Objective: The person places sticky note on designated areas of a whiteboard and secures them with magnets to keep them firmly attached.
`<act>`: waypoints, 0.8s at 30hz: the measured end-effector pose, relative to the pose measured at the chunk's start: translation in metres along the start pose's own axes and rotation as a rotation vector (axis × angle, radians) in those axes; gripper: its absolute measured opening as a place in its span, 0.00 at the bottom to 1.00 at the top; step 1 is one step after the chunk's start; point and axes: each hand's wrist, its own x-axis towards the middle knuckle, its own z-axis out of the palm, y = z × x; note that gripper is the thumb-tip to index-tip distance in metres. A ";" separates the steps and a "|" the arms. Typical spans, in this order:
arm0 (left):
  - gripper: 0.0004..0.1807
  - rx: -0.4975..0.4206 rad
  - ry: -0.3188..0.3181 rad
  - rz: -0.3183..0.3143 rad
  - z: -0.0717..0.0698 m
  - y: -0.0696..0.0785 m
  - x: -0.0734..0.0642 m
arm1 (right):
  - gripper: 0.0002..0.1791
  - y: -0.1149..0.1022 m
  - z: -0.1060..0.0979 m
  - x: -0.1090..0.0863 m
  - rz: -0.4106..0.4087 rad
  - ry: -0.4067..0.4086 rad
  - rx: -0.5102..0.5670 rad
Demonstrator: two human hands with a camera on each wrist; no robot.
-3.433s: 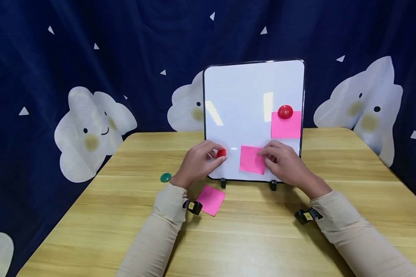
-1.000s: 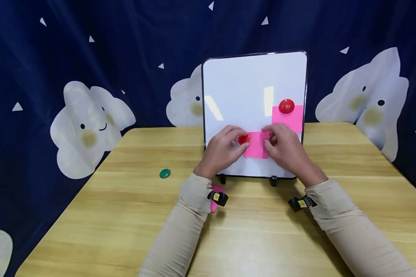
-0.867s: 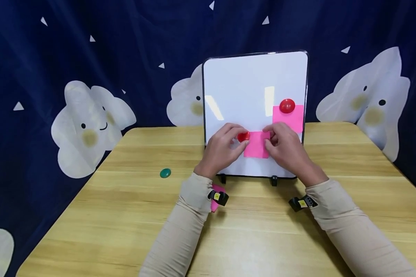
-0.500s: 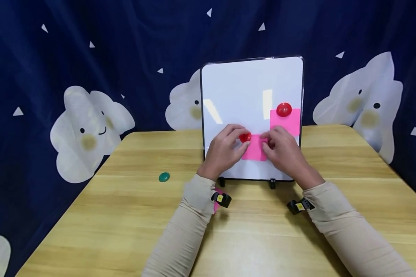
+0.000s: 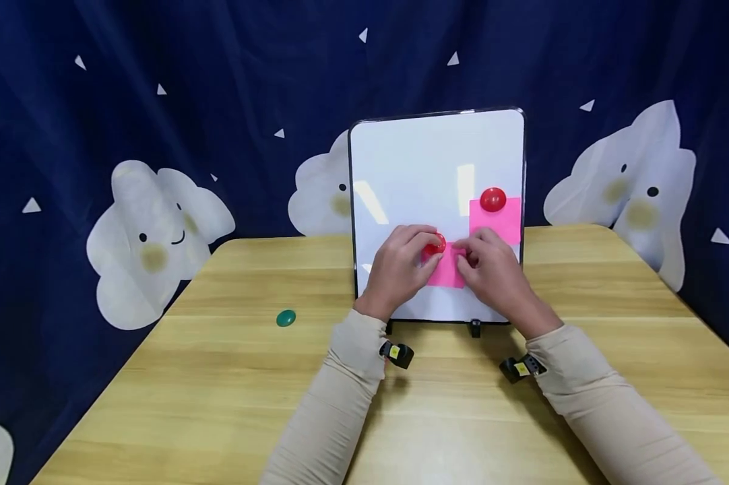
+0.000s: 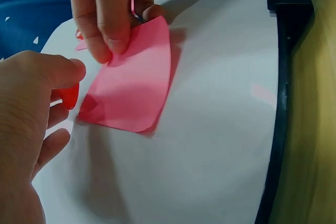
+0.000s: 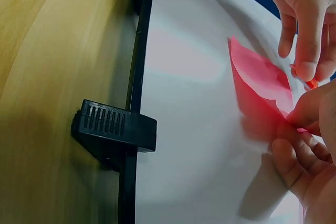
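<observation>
My left hand (image 5: 401,266) pinches a round red magnet (image 5: 438,244) between thumb and fingers, at the top left part of a pink sticky note (image 5: 446,273). The right hand (image 5: 492,269) pinches that note by its upper right edge against the lower middle of a whiteboard (image 5: 413,168). In the left wrist view the sticky note (image 6: 136,87) bows away from the board, casting a shadow. From the right wrist, the note's lower edge (image 7: 236,72) stands off the white surface, and the red magnet (image 7: 310,82) shows under the left fingertips.
Another red magnet (image 5: 492,199) holds a second pink note (image 5: 504,225) at the board's right side. A green magnet (image 5: 286,318) lies on the wooden table (image 5: 188,391) to the left. Black feet (image 5: 475,329) support the board before a dark blue curtain (image 5: 249,60).
My left hand has carried the red magnet rightward and up to the note's top. The right hand has raised the note on the board. A loose pink note on the table is now mostly behind the left wrist.
</observation>
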 end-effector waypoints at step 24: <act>0.05 0.186 0.062 0.067 0.018 0.002 0.001 | 0.15 0.004 0.002 0.000 -0.023 0.061 -0.025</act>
